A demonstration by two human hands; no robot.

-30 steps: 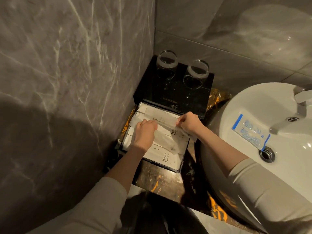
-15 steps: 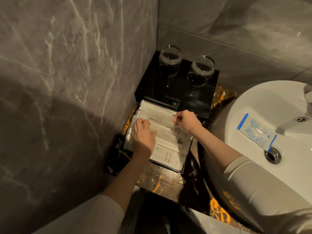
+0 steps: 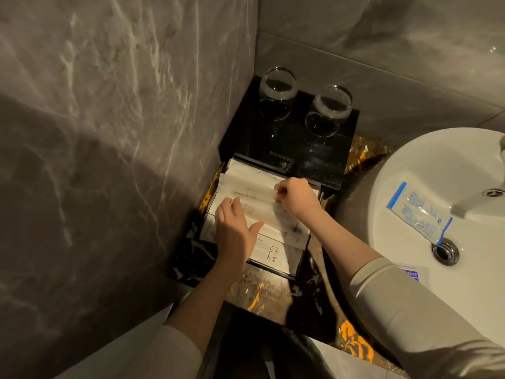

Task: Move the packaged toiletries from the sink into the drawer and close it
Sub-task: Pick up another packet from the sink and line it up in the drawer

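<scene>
The black drawer [image 3: 299,265] stands pulled out from a black box, filled with white packets; the front one reads TOOTH BRUSH [image 3: 274,254]. My right hand [image 3: 296,196] pinches the right end of a long translucent packet [image 3: 252,193] lying across the drawer's back. My left hand [image 3: 235,231] rests flat, fingers spread, on the packets at the left. In the white sink [image 3: 410,187], a clear packet with blue print [image 3: 418,212] lies beside the drain [image 3: 446,251]. Another blue-printed packet [image 3: 412,274] peeks out by my right sleeve.
Two upturned glasses [image 3: 277,91] [image 3: 329,109] stand on the black box top [image 3: 289,149]. Grey marble walls close in at the left and back. The faucet [image 3: 475,203] overhangs the basin. Dark, orange-veined countertop [image 3: 262,294] lies in front of the drawer.
My right hand has shifted the long packet farther back in the drawer. My left hand has opened and flattened onto the packets. The camera has moved closer.
</scene>
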